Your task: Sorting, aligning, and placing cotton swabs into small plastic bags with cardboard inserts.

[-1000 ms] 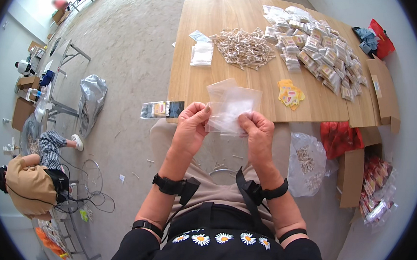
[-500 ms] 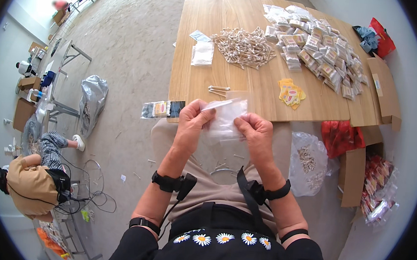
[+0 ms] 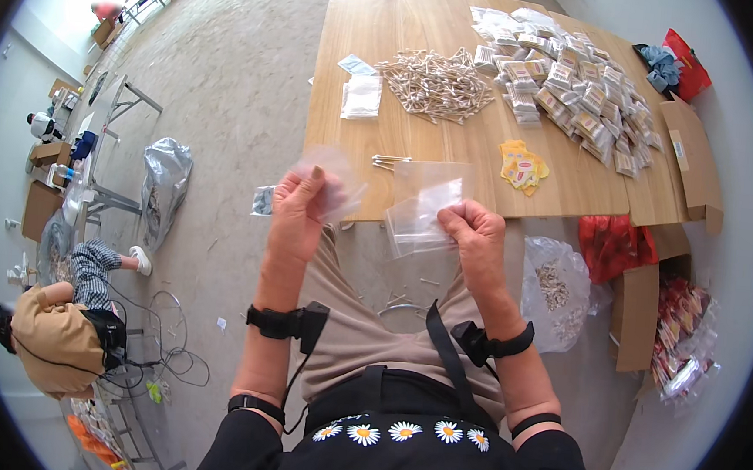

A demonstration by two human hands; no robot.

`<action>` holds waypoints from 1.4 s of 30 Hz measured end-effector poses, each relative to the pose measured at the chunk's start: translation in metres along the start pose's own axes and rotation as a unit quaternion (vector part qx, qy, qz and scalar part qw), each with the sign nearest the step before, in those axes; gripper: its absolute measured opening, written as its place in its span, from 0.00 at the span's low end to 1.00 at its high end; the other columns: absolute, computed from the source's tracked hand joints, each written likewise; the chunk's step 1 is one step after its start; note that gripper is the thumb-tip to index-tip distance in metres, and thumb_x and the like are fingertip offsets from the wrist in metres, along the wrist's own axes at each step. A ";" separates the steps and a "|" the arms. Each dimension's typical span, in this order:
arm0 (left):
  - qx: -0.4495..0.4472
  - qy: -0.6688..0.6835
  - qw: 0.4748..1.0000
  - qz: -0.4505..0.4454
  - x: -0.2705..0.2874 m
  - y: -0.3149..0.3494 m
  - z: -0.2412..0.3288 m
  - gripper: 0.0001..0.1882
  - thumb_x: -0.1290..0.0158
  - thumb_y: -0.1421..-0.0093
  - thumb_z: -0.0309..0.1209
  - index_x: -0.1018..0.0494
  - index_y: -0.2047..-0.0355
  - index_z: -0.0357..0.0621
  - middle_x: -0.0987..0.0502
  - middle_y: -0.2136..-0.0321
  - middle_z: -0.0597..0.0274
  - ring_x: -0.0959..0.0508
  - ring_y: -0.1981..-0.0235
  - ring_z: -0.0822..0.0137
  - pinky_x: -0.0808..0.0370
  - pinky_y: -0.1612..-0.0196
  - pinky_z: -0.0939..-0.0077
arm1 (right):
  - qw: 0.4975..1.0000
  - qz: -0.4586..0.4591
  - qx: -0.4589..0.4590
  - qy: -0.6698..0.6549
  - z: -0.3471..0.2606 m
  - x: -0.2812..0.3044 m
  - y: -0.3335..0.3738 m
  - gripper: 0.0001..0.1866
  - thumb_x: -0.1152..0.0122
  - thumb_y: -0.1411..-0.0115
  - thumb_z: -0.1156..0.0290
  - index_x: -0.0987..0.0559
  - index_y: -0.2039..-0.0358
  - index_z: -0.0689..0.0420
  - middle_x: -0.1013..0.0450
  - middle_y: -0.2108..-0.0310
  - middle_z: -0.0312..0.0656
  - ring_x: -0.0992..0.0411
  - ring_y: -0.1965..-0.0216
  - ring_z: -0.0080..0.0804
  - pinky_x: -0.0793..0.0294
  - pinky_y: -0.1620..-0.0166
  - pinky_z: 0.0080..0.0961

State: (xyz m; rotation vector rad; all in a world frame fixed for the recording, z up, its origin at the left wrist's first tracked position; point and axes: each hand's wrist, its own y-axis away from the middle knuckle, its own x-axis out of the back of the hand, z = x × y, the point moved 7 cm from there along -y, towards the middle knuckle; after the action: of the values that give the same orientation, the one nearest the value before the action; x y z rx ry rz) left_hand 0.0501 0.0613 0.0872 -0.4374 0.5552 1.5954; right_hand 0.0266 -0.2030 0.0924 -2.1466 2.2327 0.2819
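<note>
A pale wood-grain table [image 3: 355, 37] stands on the grey floor [image 3: 222, 76], and on its top I see a loose heap of white-tipped wooden cotton swabs [image 3: 439, 84]. At its near edge, I have the right hand [image 3: 475, 230] closed in a pinch on several flat, clear plastic bags [image 3: 429, 195]. The left hand [image 3: 301, 196], well apart, pinches a blurred, clear plastic piece [image 3: 349, 200] between thumb and curled fingers.

I see clear, flat plastic bags [image 3: 422, 214] fanned and overlapping in the right hand [image 3: 473, 233]; a blurred clear plastic piece [image 3: 343, 195] sits left, in the left hand [image 3: 298, 205].
</note>
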 end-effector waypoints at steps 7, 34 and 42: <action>0.089 -0.073 0.992 -0.052 -0.049 0.012 0.003 0.09 0.43 0.36 0.31 0.24 0.59 0.40 0.19 0.65 0.64 0.20 0.66 0.75 0.22 0.60 0.78 | 1.000 -0.005 0.002 0.009 -0.009 -0.009 -0.004 0.05 0.36 0.41 0.74 0.19 0.73 0.61 0.30 0.80 0.25 0.39 0.79 0.09 0.41 0.76 0.12; 0.100 -0.012 0.992 -0.070 0.005 0.036 0.011 0.10 0.44 0.37 0.28 0.26 0.57 0.40 0.21 0.60 0.64 0.22 0.59 0.72 0.25 0.53 0.77 | 0.996 0.064 0.022 0.055 -0.021 -0.014 -0.015 0.06 0.35 0.42 0.73 0.19 0.75 0.59 0.32 0.82 0.25 0.40 0.79 0.12 0.44 0.77 0.16; 0.178 0.075 0.975 -0.105 -0.017 0.068 -0.075 0.11 0.42 0.37 0.29 0.25 0.55 0.41 0.22 0.55 0.63 0.23 0.60 0.77 0.25 0.55 0.79 | 0.998 -0.010 0.023 0.056 0.000 -0.021 0.018 0.07 0.37 0.42 0.75 0.21 0.77 0.60 0.34 0.82 0.24 0.41 0.80 0.11 0.45 0.78 0.15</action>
State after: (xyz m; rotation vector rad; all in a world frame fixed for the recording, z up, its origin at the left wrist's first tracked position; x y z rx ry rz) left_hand -0.0195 -0.0005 0.0428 -0.3343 0.8642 1.2340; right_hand 0.0093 -0.1815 0.0972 -2.2113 2.2506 0.1110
